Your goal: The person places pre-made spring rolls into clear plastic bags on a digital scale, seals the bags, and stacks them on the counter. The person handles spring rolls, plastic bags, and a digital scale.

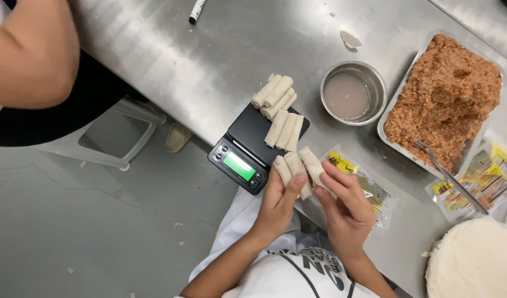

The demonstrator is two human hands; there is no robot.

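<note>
- Head view, lower centre of the frame: the left hand [280,200] and the right hand [343,205] meet over the table edge, both closed around a small bunch of pale uncooked rolls [298,166]. The left thumb lies across the front of the bunch; the right fingers cradle it from the other side.
- Just left of the hands, the black kitchen scale [248,144] sits at the edge of the steel table [170,55], its green display lit. Two more groups of rolls [280,110] rest at the scale's upper end, partly on the platform, partly spilling toward the table.
- To do this well, I judge the bunch should be held lightly and evenly so the soft wrappers neither split nor unroll, and kept level so none slips toward the floor below.
- If set on the scale, the rolls ought to lie wholly on the platform, not overhanging, or the reading may mislead.
- Upper right: a round metal bowl [353,92] of cloudy liquid, and a foil tray of reddish-brown filling [444,94] with a fork [449,175] leaning on it.
- Lower right corner: a stack of white round wrappers [474,259]; yellow printed packets [369,187] lie beneath the right hand.
- Upper left: another person's arm [32,55], well apart from the work.
</note>
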